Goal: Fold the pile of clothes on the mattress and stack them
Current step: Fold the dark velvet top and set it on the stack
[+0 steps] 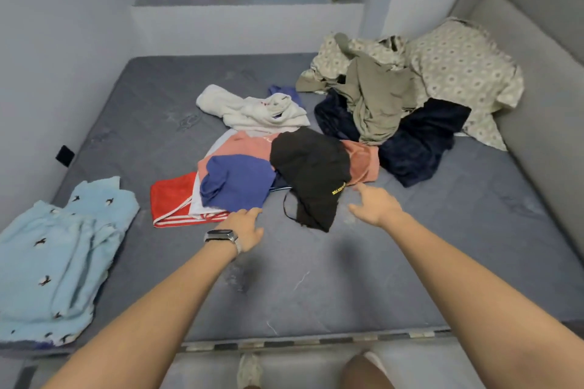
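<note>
Head view: both hands are reaching forward over the mattress [316, 287], fingers loosely spread, holding nothing. Right hand [374, 205] is hovering just beside the black garment [311, 167], whose long axis is running toward the person, hem nearest. Left hand [245, 229] is touching the edge of the blue garment [237, 181]. Pile is lying straight ahead; right looks nearer the black piece.

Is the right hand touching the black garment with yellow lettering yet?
Apart. In the head view, a strip of grey mattress shows between the right hand's outstretched fingers and the black garment with yellow lettering.
</note>
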Available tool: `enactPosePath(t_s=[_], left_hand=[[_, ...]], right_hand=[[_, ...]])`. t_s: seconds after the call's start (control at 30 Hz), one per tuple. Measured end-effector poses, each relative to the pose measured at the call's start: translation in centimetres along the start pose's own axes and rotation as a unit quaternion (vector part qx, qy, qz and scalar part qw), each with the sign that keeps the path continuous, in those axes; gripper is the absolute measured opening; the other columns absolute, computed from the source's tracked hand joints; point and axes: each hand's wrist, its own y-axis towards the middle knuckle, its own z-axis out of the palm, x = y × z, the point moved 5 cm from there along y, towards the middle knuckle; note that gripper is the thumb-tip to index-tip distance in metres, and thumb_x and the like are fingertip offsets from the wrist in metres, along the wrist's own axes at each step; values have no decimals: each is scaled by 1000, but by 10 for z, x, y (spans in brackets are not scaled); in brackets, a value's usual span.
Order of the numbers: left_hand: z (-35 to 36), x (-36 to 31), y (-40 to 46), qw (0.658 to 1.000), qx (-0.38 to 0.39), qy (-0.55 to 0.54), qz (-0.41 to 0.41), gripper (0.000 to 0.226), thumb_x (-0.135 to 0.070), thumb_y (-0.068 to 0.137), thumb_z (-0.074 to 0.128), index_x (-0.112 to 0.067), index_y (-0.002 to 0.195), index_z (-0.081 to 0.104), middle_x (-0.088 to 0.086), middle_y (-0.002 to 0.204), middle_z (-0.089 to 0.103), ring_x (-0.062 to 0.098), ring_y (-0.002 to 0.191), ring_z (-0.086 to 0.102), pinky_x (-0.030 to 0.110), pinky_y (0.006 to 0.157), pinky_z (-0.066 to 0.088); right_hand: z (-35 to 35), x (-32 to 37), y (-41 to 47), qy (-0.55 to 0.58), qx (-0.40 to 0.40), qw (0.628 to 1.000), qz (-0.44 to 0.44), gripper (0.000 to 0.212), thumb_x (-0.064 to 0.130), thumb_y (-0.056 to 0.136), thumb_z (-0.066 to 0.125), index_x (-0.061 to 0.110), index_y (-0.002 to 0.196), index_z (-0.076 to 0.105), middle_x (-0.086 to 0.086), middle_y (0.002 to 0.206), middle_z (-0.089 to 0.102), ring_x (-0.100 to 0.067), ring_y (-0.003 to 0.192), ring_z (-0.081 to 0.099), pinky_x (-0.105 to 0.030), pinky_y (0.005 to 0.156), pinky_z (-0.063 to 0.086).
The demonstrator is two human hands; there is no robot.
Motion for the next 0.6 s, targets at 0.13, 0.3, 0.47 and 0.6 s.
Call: enactPosePath(t_s=[0.13, 0.3, 0.47, 0.6], left_hand=[[17, -66, 18, 998, -18, -41, -52, 55, -31, 94, 50, -17, 144, 34, 18, 134, 51, 35, 121, 50, 38, 99, 42], [69, -157, 15, 987, -8, -106, -118, 49, -28, 95, 48, -17, 142, 39, 16, 136, 52, 32, 123, 51, 35, 101, 41], [78, -246, 23, 990, -2, -117, -78, 47, -27, 95, 47, -21, 141, 41, 12, 133, 53, 30, 120, 52, 34, 99, 42], [75, -284, 45, 995, 4, -94, -44, 48, -29, 93, 48, -22, 140, 43, 12, 132, 54, 29, 118, 54, 37, 99, 44]], right_hand=[[-16, -91, 3, 29, 6, 999, 16, 58, 39, 90, 54, 19, 142, 38, -10, 139, 51, -30, 127, 48, -41, 101, 43], [-28, -193, -9, 59, 10, 998, 18, 57, 37, 91, 55, 15, 142, 39, -10, 137, 52, -29, 125, 49, -39, 99, 45], [-43, -271, -17, 81, 15, 995, 53, 55, 36, 93, 54, 15, 142, 39, -10, 134, 54, -29, 125, 49, -39, 98, 46], [-44, -312, -24, 99, 12, 992, 79, 56, 39, 92, 55, 16, 141, 41, -11, 135, 54, -30, 125, 49, -39, 100, 45]])
